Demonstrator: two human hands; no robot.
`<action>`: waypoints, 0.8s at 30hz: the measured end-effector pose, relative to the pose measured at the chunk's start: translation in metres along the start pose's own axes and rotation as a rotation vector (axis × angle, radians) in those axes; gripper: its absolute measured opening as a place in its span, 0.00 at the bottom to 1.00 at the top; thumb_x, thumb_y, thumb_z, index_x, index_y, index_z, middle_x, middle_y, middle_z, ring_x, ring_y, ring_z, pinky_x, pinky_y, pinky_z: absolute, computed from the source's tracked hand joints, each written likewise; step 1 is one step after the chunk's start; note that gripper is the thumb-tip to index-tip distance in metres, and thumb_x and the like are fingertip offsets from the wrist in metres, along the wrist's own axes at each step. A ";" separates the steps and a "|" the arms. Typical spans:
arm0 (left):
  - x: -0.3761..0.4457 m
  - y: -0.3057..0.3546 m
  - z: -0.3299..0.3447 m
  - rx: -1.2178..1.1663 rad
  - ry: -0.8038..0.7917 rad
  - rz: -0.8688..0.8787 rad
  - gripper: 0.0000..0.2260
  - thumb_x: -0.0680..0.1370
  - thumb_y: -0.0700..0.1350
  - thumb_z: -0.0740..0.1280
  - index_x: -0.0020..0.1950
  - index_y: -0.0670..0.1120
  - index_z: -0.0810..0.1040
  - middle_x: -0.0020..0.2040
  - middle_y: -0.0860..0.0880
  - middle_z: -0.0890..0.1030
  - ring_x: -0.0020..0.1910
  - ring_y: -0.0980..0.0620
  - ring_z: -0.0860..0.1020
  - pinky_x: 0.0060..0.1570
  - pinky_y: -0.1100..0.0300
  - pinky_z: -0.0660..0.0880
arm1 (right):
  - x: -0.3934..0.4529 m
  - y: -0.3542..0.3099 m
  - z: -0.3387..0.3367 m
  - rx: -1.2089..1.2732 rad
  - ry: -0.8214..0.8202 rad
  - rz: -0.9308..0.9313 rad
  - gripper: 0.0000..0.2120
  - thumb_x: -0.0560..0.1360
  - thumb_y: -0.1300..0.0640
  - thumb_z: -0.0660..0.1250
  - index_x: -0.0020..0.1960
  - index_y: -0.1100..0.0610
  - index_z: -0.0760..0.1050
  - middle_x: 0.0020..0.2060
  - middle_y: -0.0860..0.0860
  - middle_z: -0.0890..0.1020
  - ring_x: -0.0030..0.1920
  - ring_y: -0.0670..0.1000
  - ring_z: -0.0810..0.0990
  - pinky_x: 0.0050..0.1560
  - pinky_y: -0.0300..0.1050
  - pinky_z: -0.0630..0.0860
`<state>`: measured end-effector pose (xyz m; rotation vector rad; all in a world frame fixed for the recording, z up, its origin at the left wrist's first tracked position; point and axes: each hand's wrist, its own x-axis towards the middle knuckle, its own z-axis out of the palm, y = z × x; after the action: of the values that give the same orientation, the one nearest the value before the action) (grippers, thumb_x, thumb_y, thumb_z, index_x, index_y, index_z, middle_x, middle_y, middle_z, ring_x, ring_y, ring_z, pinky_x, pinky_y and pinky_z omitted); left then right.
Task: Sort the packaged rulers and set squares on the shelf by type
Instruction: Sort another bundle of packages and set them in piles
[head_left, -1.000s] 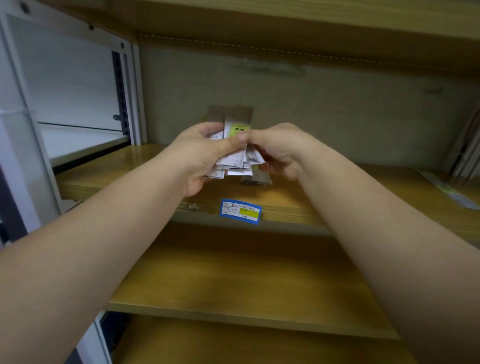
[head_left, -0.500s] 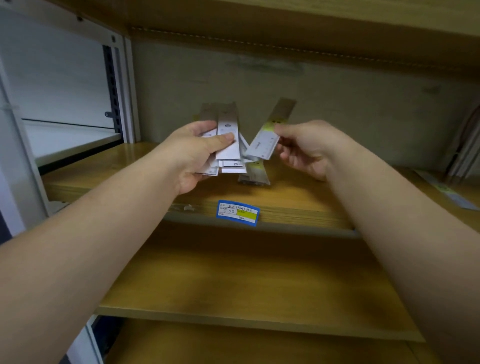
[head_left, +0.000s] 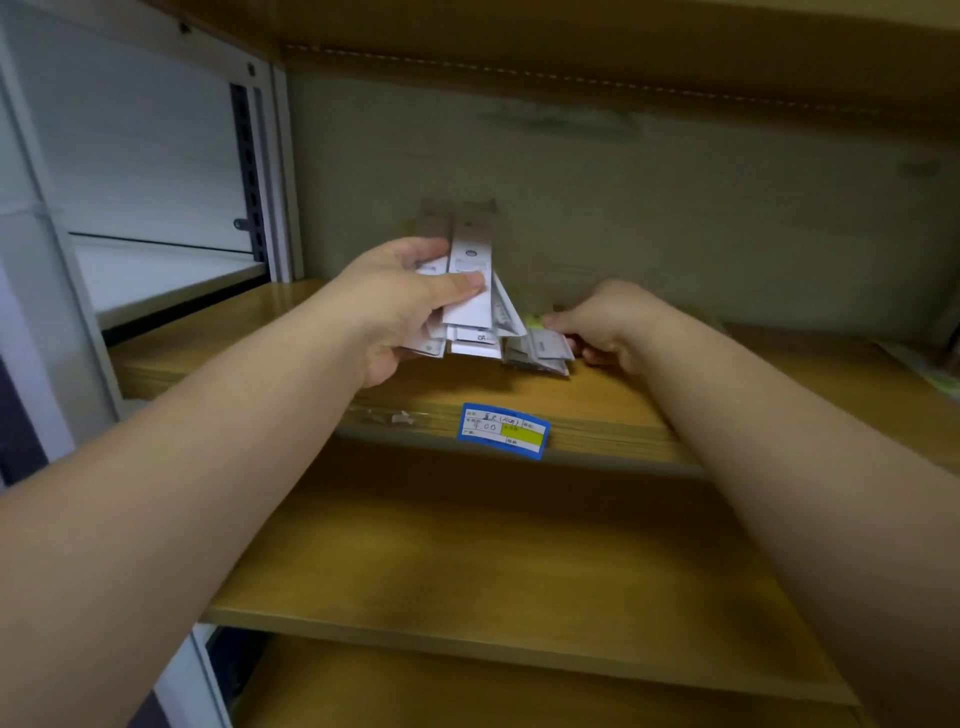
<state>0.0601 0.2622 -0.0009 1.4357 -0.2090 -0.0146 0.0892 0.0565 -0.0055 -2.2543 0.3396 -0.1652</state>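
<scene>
The left hand (head_left: 400, 306) grips a fanned bundle of packaged rulers (head_left: 470, 291), thumb pressed across the front of the topmost white pack, the rest of the fingers curled behind. The bundle stands nearly upright above the wooden shelf (head_left: 613, 400), its tops reaching toward the grey back wall (head_left: 675, 208). Just to the right, the right hand (head_left: 608, 327) is low at the shelf board, fingers and thumb pinching the top of a small pile of ruler packs (head_left: 540, 351) that lies on the wood. The two lots sit close beside each other; whether they touch is unclear. A blue and yellow price label (head_left: 503, 430) is stuck to the shelf's front edge below them. A lower shelf (head_left: 493, 561) shows beneath, and a white metal rack (head_left: 171, 208) stands to the left.
</scene>
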 end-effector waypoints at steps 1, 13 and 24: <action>0.000 0.000 0.000 0.004 -0.006 0.005 0.29 0.76 0.36 0.74 0.76 0.47 0.70 0.55 0.43 0.86 0.44 0.49 0.88 0.40 0.57 0.84 | 0.001 0.001 0.001 -0.022 0.014 -0.023 0.11 0.77 0.55 0.72 0.40 0.60 0.78 0.28 0.52 0.77 0.24 0.47 0.71 0.22 0.36 0.68; -0.004 -0.008 0.023 -0.090 -0.043 0.036 0.30 0.74 0.34 0.75 0.74 0.44 0.71 0.55 0.47 0.84 0.43 0.50 0.88 0.40 0.58 0.84 | -0.063 0.009 -0.019 0.083 0.084 -0.513 0.24 0.73 0.45 0.74 0.66 0.53 0.78 0.50 0.50 0.85 0.48 0.50 0.85 0.54 0.52 0.82; -0.013 -0.018 0.039 -0.174 -0.027 0.022 0.30 0.74 0.34 0.75 0.74 0.44 0.71 0.57 0.44 0.84 0.43 0.49 0.88 0.37 0.57 0.84 | -0.085 0.016 -0.004 0.477 -0.038 -0.232 0.24 0.70 0.58 0.79 0.63 0.62 0.77 0.40 0.54 0.88 0.37 0.49 0.84 0.38 0.39 0.81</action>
<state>0.0437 0.2234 -0.0160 1.2605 -0.2397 -0.0339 0.0039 0.0692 -0.0158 -1.8144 0.0102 -0.2917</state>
